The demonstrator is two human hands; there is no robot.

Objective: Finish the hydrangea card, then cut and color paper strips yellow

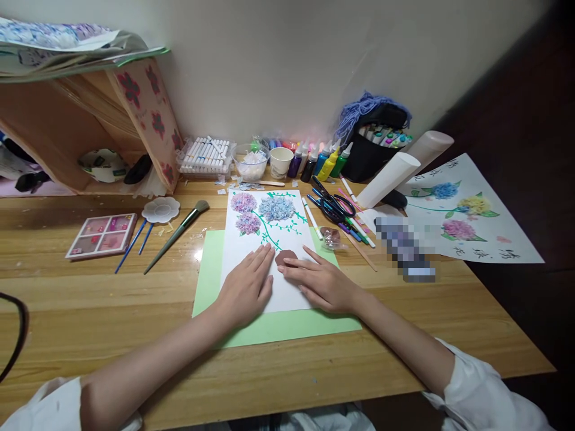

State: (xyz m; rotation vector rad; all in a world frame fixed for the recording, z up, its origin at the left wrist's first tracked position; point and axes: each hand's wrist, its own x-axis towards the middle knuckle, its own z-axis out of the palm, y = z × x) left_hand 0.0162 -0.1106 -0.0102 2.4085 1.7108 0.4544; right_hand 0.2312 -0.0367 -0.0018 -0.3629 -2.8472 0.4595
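1. A pixelated patch [405, 249] right of centre hides whatever lies there on the counter [90, 299]. A dark curved object [15, 335] is cut off by the left edge and hard to make out.
2. The left hand [246, 288] lies flat at mid-frame on the white sheet [287, 293], its fingers [263, 254] stretched out and gripping nothing.
3. The right hand [323, 284] also lies flat and open. Its fingertips touch the brown paper piece [286, 257], which sits on the white sheet between the two hands, below the paper flowers [263, 209].
4. The white sheet rests on green paper [209, 269].
5. At upper centre, a clear box [205, 158] holds white markers and a clear bowl [251, 161] holds paper scraps. I cannot tell what the paper cup [281, 163] contains.
6. To the cup's right stand paint bottles [320, 158], then a black holder [371, 157] packed with markers, with purple yarn on top.
7. At left, a compartment tray [102, 234] holds pinkish blocks.
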